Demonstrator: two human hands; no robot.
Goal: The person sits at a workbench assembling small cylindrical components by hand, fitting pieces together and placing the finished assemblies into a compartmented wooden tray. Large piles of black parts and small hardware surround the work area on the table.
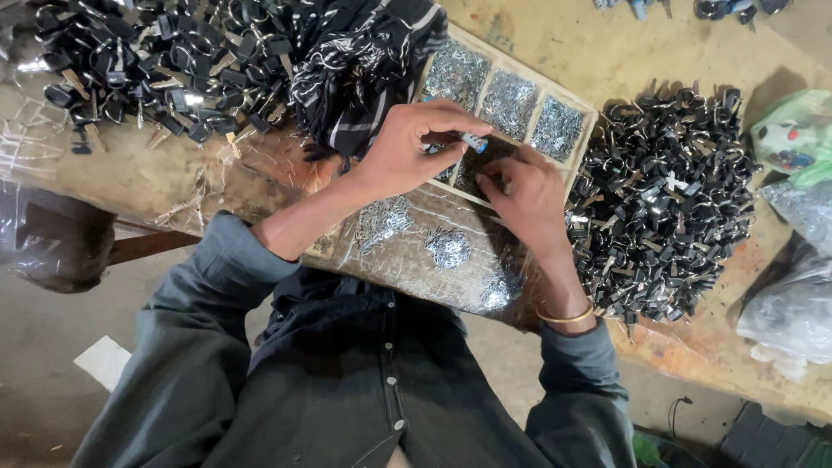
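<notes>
My left hand [414, 149] pinches a small blue-tipped tool [473, 141] over a shallow cardboard tray [579, 144] divided into compartments of tiny silvery metal parts. My right hand [527, 198], with a gold bangle on the wrist, rests its fingertips in the tray's near dark compartment [482, 164]; whether it holds a part I cannot tell. Clear plastic bags [433, 247] of more silvery parts lie in front of the tray.
A heap of black-headed keys [667, 199] lies right of the tray, and another heap [147, 69] at the far left. A black striped cloth [364, 61] lies behind my left hand. Plastic bags [793, 251] sit at the right edge of the worn bench.
</notes>
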